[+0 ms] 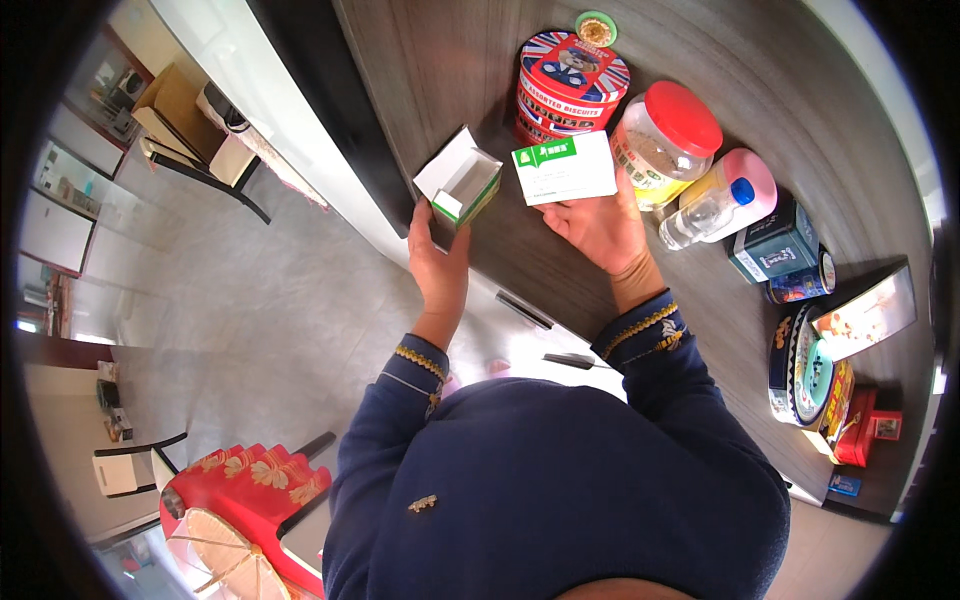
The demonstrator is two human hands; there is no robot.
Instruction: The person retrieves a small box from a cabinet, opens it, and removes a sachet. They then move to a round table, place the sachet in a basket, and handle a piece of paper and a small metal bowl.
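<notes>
"Navy top (590,470) is right under the camera. What are the hands beyond it doing?"

"Left hand (438,270) is grasping a small green-and-white box (462,183) at its near end, digits on either side."

"Why hold it that way?"

"Probably to keep the mouth unobstructed: a flap stands open on the far left, and the pale inside faces up."

"And the right hand (603,225)?"

"Closed on a flat white piece (567,172) with a green band along its far edge; card or packet, I can't tell. Palm up, it supports the piece from beneath and at the right edge, which seems to be why most of the printed face shows."

"So where are the two pieces?"

"Side by side, box left, white piece right, just apart, above the brown wooden counter (530,262)."

"What's around them?"

"Just beyond the white piece, a round red tin (572,80) with a small green-rimmed dish (597,30) on its far side. To the right, a red-lidded jar (665,140), then a blue-capped clear bottle (700,215) beside a pink-topped container (750,185). Farther right, a dark green box (775,242)."

"Why in a row?"

"Perhaps to leave working room by the near edge. Well off to the near left is a red cloth (235,480) with gold flowers."
</notes>
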